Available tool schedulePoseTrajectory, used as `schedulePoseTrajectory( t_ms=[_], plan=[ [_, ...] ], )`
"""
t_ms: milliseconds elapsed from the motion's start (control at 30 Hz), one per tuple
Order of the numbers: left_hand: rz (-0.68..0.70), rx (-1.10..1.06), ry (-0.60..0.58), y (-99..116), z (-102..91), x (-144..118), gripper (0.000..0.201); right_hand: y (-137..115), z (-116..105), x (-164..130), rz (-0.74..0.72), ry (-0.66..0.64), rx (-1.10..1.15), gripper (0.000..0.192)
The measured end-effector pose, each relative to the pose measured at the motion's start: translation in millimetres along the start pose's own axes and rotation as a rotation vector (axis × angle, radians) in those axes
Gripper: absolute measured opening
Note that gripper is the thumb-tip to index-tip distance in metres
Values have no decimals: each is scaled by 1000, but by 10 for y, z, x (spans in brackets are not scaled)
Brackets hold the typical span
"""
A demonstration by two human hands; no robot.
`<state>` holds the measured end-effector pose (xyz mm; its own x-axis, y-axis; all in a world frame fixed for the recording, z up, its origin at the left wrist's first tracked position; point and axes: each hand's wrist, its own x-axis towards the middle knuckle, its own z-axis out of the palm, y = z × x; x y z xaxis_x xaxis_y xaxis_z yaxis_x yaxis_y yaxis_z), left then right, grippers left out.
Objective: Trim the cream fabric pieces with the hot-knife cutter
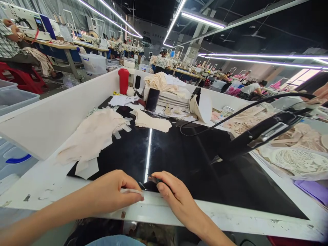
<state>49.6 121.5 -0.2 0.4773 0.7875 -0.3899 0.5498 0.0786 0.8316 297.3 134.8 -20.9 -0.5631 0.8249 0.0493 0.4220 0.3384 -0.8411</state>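
Pale pile: a heap of thin peach-beige fabric pieces lies on the left of the white desk, beyond the left arm.
Left hand: I see the left hand curled, pinching between thumb and fingers; it is not released.
White strip: a small, flat, off-white piece, apparently cloth, sits in that pinch, its long axis running roughly left to right, its free end toward the other hand.
Gap: the two hands are near but apart at the desk's front edge, just at the black mat; the strip lies to the left of the right hand.
Dark tool: a small, dark, slim hand tool points leftward at the strip; I can't make out its exact type or tip.
Right hand: the right hand grasps this tool between thumb and fingers.
Writing: a pale sign on the far wall carries lettering too small for me to read; a triangular sticker marks the pillar.
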Motion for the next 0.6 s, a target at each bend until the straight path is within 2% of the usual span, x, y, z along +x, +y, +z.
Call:
schedulePoseTrajectory(
  t_ms=[133, 300, 367, 500, 600],
  plan=[
    [-49, 14, -90, -6, -34, -110, 40, -3, 15, 24, 72, -51, -123, 32],
    [-81, 43, -129, -54, -59, -181, 39, 8, 120, 23, -53, -155, -498, 53],
    [-98, 65, -123, -79, -74, -186, 37, 42, 150, 6, -98, -170, -591, 51],
    [-98, 78, -101, -95, -121, -183, 40, 147, 150, -50, -166, -89, -542, 25],
    [-84, 65, -77, -75, -156, -173, 43, 200, 110, -103, -187, -4, -424, 19]
  ],
)
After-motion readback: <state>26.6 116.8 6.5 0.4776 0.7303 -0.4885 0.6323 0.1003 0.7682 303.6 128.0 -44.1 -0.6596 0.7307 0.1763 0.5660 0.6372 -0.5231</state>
